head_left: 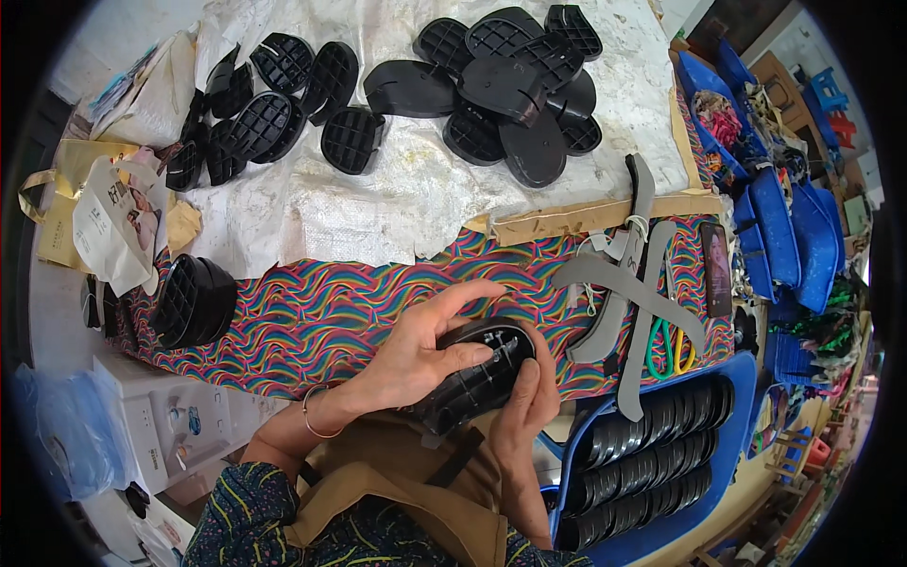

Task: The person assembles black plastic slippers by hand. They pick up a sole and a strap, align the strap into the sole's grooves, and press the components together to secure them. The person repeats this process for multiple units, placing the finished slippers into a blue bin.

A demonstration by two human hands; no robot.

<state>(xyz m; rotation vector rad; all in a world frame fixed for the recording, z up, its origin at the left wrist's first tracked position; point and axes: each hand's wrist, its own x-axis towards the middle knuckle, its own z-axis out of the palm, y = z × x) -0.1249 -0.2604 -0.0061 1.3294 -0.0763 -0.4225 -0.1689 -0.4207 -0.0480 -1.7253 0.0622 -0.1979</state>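
Observation:
A black moulded shoe sole (pixel 480 370) with ribbed sides sits between both of my hands, low in the middle of the view, over a table cover of bright wavy colours (pixel 331 317). My left hand (pixel 416 350) wraps over its top, forefinger stretched out past it. From below, my right hand (pixel 529 397) grips its right end with the thumb on the sole's face.
Many black soles (pixel 510 85) lie spread on a white sheet at the back, and a stack (pixel 194 300) stands at the left. A blue tray (pixel 652 454) of stacked soles is at my right. Grey strips (pixel 628 283), green scissors (pixel 669 345) and a phone (pixel 716 269) lie nearby.

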